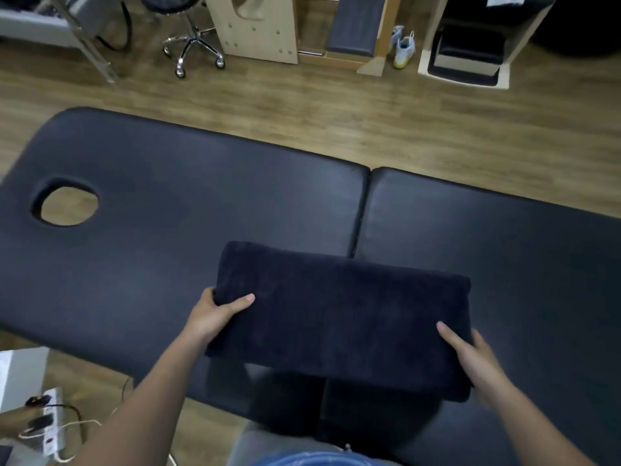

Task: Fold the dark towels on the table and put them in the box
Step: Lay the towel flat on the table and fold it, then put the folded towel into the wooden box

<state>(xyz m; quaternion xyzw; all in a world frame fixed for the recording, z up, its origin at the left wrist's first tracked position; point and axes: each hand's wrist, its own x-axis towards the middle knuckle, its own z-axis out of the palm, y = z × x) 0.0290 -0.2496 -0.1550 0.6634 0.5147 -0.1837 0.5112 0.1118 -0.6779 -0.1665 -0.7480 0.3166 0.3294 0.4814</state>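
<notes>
Wheeled stool (194, 42) on wood floor (302, 105), pale sneakers (404, 48), power strip (47, 428) lower left

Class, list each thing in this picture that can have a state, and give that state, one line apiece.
Towel: folded into a long thick band, gripped at both ends.
Left hand: closed on the towel's left end.
Right hand: closed on the towel's right end.
Table: flat, face hole open.
Power strip: plugs in.
</notes>
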